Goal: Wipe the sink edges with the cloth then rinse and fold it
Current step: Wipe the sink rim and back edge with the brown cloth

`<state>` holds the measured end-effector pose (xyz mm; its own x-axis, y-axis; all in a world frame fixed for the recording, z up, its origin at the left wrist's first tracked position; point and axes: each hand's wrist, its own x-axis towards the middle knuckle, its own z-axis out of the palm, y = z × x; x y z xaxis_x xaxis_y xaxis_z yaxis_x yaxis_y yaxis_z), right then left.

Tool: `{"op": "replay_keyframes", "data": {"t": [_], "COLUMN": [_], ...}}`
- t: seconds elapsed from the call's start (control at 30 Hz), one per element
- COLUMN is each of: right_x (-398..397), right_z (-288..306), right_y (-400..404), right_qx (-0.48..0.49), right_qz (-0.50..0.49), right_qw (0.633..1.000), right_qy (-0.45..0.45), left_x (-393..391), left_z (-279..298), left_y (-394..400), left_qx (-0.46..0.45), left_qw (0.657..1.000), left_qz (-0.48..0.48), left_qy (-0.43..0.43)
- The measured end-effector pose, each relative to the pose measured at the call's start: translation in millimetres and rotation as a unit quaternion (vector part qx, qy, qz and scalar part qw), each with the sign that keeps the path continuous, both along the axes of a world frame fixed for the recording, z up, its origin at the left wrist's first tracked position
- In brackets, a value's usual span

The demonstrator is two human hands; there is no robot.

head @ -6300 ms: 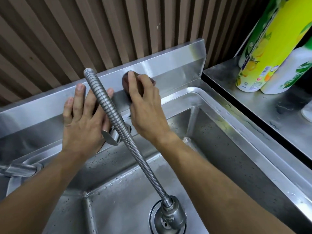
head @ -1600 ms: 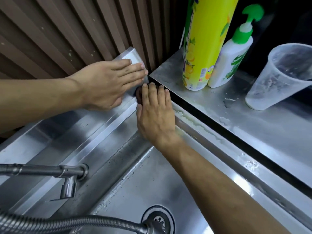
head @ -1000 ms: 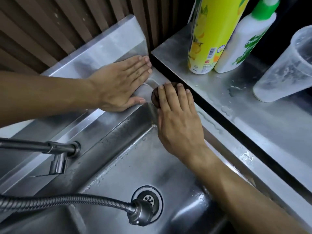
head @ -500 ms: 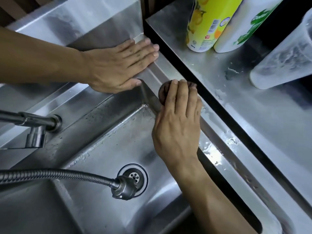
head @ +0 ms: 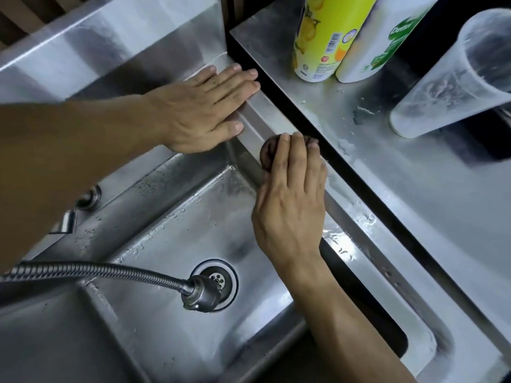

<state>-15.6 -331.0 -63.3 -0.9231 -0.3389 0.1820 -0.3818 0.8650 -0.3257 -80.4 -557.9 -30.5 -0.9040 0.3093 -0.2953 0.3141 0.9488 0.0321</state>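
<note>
A small dark brown cloth (head: 268, 153), bunched up, lies on the right rim of the steel sink (head: 356, 244). My right hand (head: 290, 200) presses down on it with flat fingers, so most of the cloth is hidden. My left hand (head: 204, 109) rests flat and empty on the back right corner of the rim, fingers together, just beside the raised backsplash (head: 116, 48).
A flexible metal hose with a spray head (head: 201, 294) hangs over the drain (head: 218, 280). A steel counter (head: 414, 175) to the right carries a yellow bottle (head: 326, 37), a white-and-green bottle (head: 378, 40) and a clear plastic cup (head: 453, 76). Water drops lie on rim and counter.
My right hand has slid the cloth from the back corner toward me along the right rim. My left hand stays at the back corner. The view has tilted further down.
</note>
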Motion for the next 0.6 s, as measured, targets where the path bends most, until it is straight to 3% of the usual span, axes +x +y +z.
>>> {"op": "replay_keyframes", "data": {"t": [0.1, 0.2, 0.37, 0.6], "right_x": [-12.3, -6.5, 17.1, -59.7], "right_z": [-2.0, -4.8, 1.3, 3.1], "right_y": [-19.7, -7.9, 31.4, -27.2], "right_qx": [-0.008, 0.009, 0.017, -0.010], "right_qz": [0.019, 0.036, 0.034, 0.107], "right_qw": [1.000, 0.999, 0.999, 0.994], "right_qy": [0.003, 0.005, -0.005, -0.024], "left_x": [19.9, 28.0, 27.2, 25.1], "left_z": [-15.7, -28.7, -30.3, -27.6], "left_y": [28.8, 41.9, 40.7, 31.7], "left_qx": [0.072, 0.067, 0.063, 0.105], "left_qw": [0.993, 0.986, 0.985, 0.985], "left_qz": [0.072, 0.082, 0.097, 0.082], "left_qy": [0.066, 0.128, 0.128, 0.114]}}
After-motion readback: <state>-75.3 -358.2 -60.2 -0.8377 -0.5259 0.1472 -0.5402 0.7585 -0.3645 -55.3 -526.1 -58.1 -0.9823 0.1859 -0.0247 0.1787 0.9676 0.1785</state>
